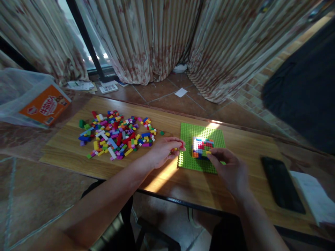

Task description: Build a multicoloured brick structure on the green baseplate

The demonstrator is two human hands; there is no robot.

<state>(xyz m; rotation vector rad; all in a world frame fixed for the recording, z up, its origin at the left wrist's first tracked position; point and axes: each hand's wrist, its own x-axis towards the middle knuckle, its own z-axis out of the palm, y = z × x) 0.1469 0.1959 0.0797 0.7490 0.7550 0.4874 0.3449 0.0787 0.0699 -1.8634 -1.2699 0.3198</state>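
Note:
A green studded baseplate [209, 134] lies on the wooden table [162, 170]. On it stands a small multicoloured brick block [202, 147]. My right hand [230, 169] is closed in a pinch on a small yellow brick [208, 152] at the block's near right corner. My left hand [164, 150] rests at the plate's left edge, fingers curled round several small bricks, red and orange among them. A heap of loose coloured bricks [117, 134] spreads over the table to the left.
A black phone [281, 183] lies at the right of the table beside a white paper [314, 198]. A plastic bag with an orange box [43, 104] sits at far left. Curtains [157, 38] hang behind; a dark shape [306, 87] fills the upper right.

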